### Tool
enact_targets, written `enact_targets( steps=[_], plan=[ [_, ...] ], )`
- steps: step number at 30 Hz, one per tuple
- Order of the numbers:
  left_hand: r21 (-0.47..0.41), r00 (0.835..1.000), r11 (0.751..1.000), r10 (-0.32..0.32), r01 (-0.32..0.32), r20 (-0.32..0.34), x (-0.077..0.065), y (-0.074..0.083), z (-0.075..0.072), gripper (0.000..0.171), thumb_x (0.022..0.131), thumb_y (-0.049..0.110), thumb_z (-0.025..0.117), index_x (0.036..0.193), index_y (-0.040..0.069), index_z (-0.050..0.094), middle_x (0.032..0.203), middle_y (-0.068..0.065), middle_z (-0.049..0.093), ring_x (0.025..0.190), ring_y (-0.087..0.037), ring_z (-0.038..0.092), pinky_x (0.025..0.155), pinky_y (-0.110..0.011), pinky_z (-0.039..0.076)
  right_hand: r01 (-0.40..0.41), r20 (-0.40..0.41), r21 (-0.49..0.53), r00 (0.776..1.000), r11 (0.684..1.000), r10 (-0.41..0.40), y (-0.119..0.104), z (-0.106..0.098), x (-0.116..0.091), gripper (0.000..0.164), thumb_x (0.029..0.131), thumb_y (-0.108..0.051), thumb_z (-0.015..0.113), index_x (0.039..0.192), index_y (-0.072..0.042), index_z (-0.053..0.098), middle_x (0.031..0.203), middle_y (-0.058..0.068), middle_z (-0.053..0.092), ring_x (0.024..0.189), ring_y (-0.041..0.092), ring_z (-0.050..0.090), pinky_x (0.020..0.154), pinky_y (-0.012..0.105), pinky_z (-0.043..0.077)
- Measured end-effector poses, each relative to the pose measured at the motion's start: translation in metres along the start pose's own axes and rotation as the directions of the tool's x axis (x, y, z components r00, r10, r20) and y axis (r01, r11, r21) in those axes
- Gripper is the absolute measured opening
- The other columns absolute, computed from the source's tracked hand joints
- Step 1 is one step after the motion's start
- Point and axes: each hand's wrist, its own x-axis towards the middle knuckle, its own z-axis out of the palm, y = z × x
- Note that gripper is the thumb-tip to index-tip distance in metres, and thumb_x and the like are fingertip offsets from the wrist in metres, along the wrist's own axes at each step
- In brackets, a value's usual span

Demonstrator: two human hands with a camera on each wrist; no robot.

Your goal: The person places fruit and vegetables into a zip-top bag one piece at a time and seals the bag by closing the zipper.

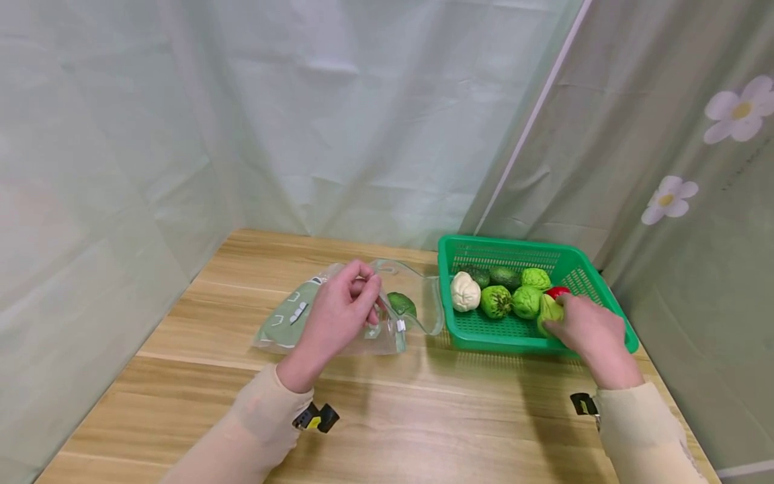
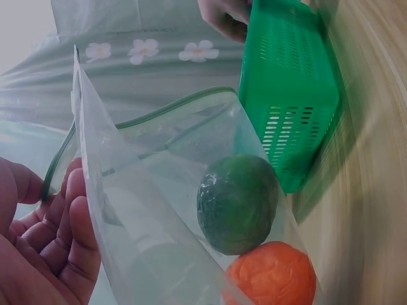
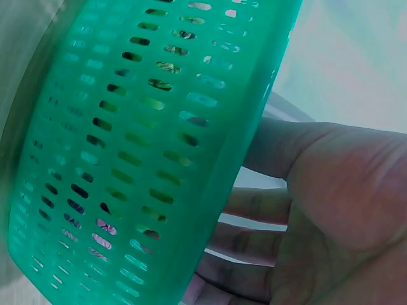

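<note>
My left hand (image 1: 343, 304) pinches the rim of a clear slider zip bag (image 1: 387, 344) with a green cartoon print, its mouth held apart. Inside the bag, a dark green fruit (image 2: 236, 204) rests against an orange fruit (image 2: 273, 274). My right hand (image 1: 589, 329) reaches over the near wall of a green plastic basket (image 1: 484, 341), thumb and fingers about a yellow-green pear-shaped fruit (image 1: 549, 310). In the right wrist view the basket wall hides those fingertips. A red piece (image 1: 557, 292) lies beside them, partly covered by the hand.
Also in the basket are a cream-white lumpy piece (image 1: 465, 292), a rough green fruit (image 1: 496, 302), a light green one (image 1: 527, 302), another light green one (image 1: 535, 277) and dark green ones (image 1: 505, 277). Curtains (image 1: 363, 121) enclose the wooden table (image 1: 423, 417).
</note>
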Motion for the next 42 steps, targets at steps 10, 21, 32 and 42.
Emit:
enact_targets(
  steps=[10, 21, 32, 42],
  plan=[
    [-0.033, 1.0, 0.999, -0.006, 0.006, -0.004, 0.0, -0.002, 0.0, 0.009, 0.112, 0.011, 0.062, 0.104, 0.008, 0.064, 0.075, -0.007, 0.074, 0.057, -0.024, 0.068, 0.052, -0.034, 0.061, 0.027, -0.142, 0.038, 0.99, 0.999, -0.021, -0.008, 0.006, -0.009, 0.067, 0.1, -0.04, 0.079, 0.151, -0.002, 0.058, 0.137, 0.03, 0.064, 0.109, 0.053, 0.067, 0.076, 0.067, 0.056],
    [-0.028, 1.0, 1.0, -0.001, 0.001, 0.0, 0.001, -0.002, 0.0, 0.009, 0.112, 0.01, 0.062, 0.104, 0.008, 0.064, 0.076, -0.012, 0.074, 0.057, -0.024, 0.068, 0.05, -0.033, 0.06, 0.156, -0.359, 0.133, 0.928, 0.979, -0.099, -0.032, 0.006, -0.02, 0.063, 0.099, -0.038, 0.084, 0.148, -0.004, 0.063, 0.138, 0.026, 0.065, 0.107, 0.045, 0.07, 0.064, 0.056, 0.054],
    [-0.016, 1.0, 1.0, -0.007, 0.007, 0.003, 0.001, -0.003, -0.001, 0.01, 0.113, 0.011, 0.061, 0.104, 0.008, 0.064, 0.073, -0.011, 0.073, 0.057, -0.024, 0.068, 0.051, -0.032, 0.059, 0.361, -0.423, 0.301, 0.88, 0.883, -0.216, -0.075, -0.002, -0.034, 0.059, 0.097, -0.027, 0.089, 0.149, -0.012, 0.066, 0.134, 0.014, 0.069, 0.108, 0.038, 0.072, 0.077, 0.053, 0.058],
    [-0.013, 1.0, 1.0, 0.014, -0.014, 0.017, 0.004, -0.003, -0.002, 0.01, 0.113, 0.012, 0.061, 0.105, 0.007, 0.064, 0.074, -0.014, 0.073, 0.057, -0.025, 0.068, 0.051, -0.031, 0.058, 0.5, -0.434, 0.324, 0.833, 0.803, -0.343, -0.111, 0.006, -0.035, 0.057, 0.093, -0.019, 0.092, 0.145, -0.016, 0.068, 0.138, 0.007, 0.071, 0.107, 0.03, 0.076, 0.082, 0.052, 0.065]
  ],
)
